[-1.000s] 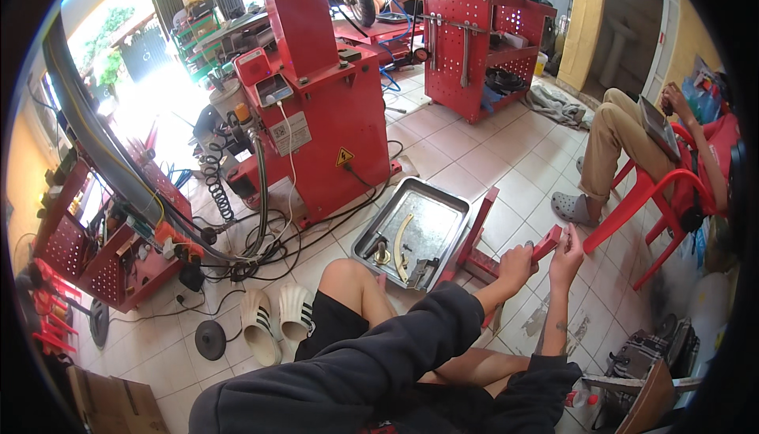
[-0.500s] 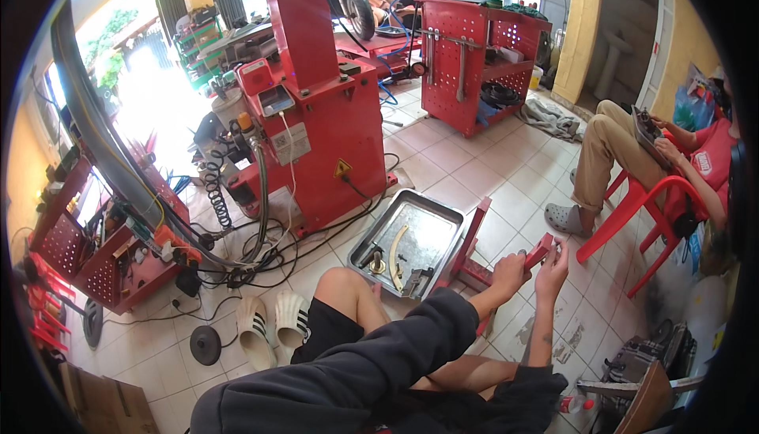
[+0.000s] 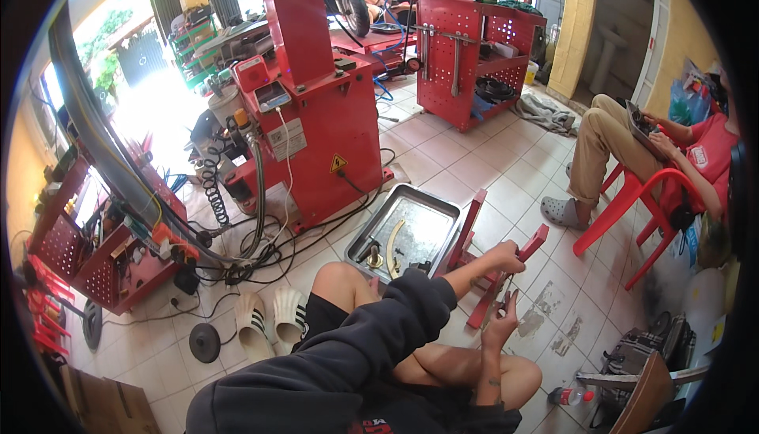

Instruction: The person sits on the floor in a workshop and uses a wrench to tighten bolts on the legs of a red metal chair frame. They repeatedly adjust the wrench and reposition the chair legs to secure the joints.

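Note:
A red metal stand (image 3: pixel 466 230) with two upright arms sits on the floor in front of me, right of a metal tray (image 3: pixel 451 232). My left hand (image 3: pixel 501 258) is closed at the stand's right arm (image 3: pixel 538 240); what is inside its fingers is hidden. Lower and nearer to me, my right hand (image 3: pixel 500 325) pinches a slim grey metal piece (image 3: pixel 504 300), its exact kind unclear. Inside the tray lie a curved tan strip (image 3: pixel 394 238), a brass-coloured round part (image 3: pixel 375 261) and several small dark parts.
A big red machine (image 3: pixel 336 130) with cables at its base stands ahead. Behind it is a red tool cart (image 3: pixel 447 62). At right, a person sits on a red chair (image 3: pixel 624 205). Pale clogs (image 3: pixel 290 315) and a bottle (image 3: pixel 569 395) rest on the floor.
My right hand has left the end of the stand's right arm and come down toward me. My left hand has shifted slightly up and left, and the view has moved a little.

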A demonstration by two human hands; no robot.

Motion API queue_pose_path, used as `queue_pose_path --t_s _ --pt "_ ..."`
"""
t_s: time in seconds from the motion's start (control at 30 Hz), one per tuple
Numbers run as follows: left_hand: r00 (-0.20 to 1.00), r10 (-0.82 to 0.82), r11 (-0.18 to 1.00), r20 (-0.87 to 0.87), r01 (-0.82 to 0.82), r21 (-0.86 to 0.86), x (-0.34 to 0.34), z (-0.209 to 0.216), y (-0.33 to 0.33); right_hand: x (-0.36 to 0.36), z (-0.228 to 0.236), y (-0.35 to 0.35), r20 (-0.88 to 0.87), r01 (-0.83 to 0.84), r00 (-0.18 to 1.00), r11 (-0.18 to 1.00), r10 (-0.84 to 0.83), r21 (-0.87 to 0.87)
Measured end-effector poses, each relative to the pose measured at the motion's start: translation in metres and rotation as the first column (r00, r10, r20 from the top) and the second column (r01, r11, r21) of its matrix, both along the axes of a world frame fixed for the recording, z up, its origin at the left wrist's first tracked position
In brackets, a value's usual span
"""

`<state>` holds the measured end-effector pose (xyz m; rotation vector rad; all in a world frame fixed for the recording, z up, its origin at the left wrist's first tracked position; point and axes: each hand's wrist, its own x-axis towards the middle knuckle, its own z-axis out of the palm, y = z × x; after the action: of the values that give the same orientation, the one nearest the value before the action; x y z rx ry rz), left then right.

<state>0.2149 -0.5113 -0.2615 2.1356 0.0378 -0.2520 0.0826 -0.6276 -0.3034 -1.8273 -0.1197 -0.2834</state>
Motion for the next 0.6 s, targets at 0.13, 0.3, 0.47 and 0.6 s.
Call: queue_pose_path --t_s 0.13,0.3,0.47,0.6 --pt "0.961 0.194 0.966 0.199 -0.222 0.132 -0.019 0.012 -0.034 0.013 -0.036 -0.015 0.086 0.103 0.99 0.993 -0.107 0.048" --pt "0.979 0.114 0.993 0.171 -0.113 -0.011 -0.018 0.004 -0.025 0.054 -0.033 -0.061 -0.154 0.361 0.932 0.811 -0.328 0.46" --pt "0.963 0.153 0.952 0.22 -0.084 -0.293 0.008 -0.067 0.029 0.124 -0.014 -0.038 -0.18 0.079 0.983 0.951 -0.025 0.299" --pt "0.937 0.237 0.917 0.257 -0.128 -0.378 -0.005 -0.063 0.003 0.142 -0.018 -0.026 -0.394 -0.015 0.916 0.99 0.071 0.143"
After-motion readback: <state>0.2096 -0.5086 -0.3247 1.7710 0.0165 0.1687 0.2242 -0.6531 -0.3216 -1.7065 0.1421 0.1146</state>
